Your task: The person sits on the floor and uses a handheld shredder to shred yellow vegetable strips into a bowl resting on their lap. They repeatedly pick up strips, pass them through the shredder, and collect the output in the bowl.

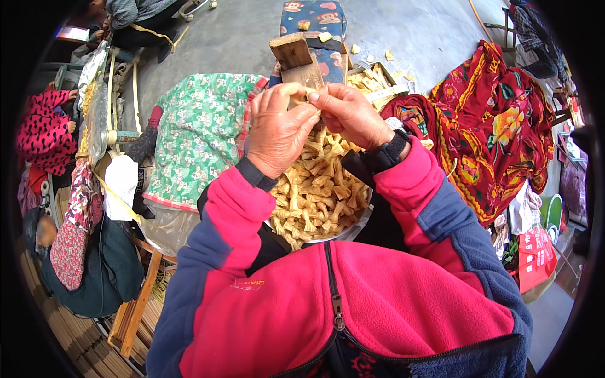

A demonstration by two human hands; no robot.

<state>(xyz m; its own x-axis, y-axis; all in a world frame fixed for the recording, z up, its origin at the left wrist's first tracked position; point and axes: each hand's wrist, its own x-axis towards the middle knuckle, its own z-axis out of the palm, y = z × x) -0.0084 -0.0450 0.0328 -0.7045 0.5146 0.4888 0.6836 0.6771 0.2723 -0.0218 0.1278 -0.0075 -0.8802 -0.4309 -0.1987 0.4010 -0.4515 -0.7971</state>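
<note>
My left hand point(281, 125) and my right hand point(342, 111) meet above a round basin full of small pale-yellow knotted pieces point(316, 193). Between the fingertips of both hands is a small pale-yellow piece point(308, 92), mostly hidden by the fingers. What it is made of I cannot tell. Just beyond the hands a wooden block point(290, 50) stands on a wooden board, beside a cushion of blue patterned cloth point(314, 19). Black bands circle both wrists.
A box of cut yellow pieces point(373, 80) sits beyond my right hand. Green patterned cloth point(203, 137) spreads at left, red floral cloth point(491, 127) at right. Several people are nearby, one at upper left point(137, 23) with a yellow strip. A red bag point(536, 260) stands at lower right.
</note>
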